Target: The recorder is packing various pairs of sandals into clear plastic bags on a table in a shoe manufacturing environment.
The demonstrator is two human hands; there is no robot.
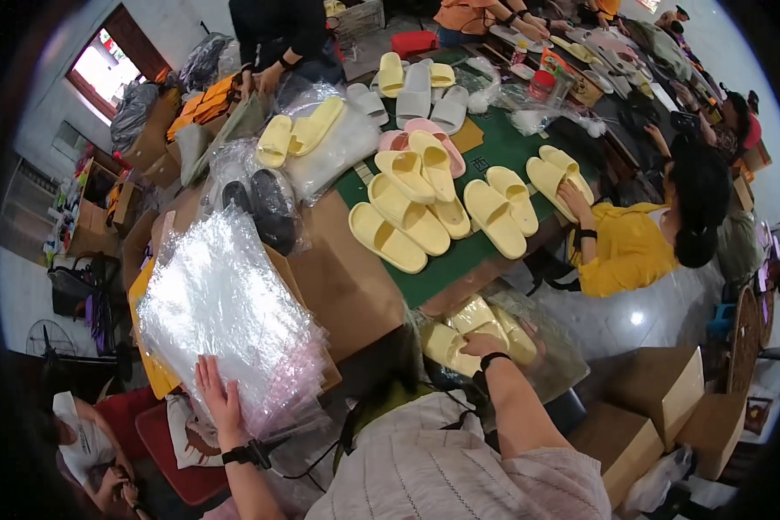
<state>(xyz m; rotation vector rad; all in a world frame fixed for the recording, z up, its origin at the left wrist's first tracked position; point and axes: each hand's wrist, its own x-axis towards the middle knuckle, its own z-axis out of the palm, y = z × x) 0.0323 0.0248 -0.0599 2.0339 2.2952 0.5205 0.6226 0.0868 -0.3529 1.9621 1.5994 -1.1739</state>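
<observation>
Plastic bags (pixel 221 299), left hand (pixel 220 395) outstretched at their edge, right hand (pixel 484 344) on yellow slippers (pixel 445 347), its grip unclear

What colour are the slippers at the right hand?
The slippers at the right hand are pale yellow, best seen in the head view.

Smooth, matt, foam-like plastic slippers (pixel 494 221) lie on the matt green tabletop (pixel 433 283); left of the tabletop, glossy, crinkled clear plastic bags (pixel 221 295) and matt brown cardboard (pixel 347 273).

Note slippers (pixel 412 211) on the table (pixel 407 289), stacked plastic bags (pixel 225 303) to its left, and cartons (pixel 672 390) at near right.
</observation>
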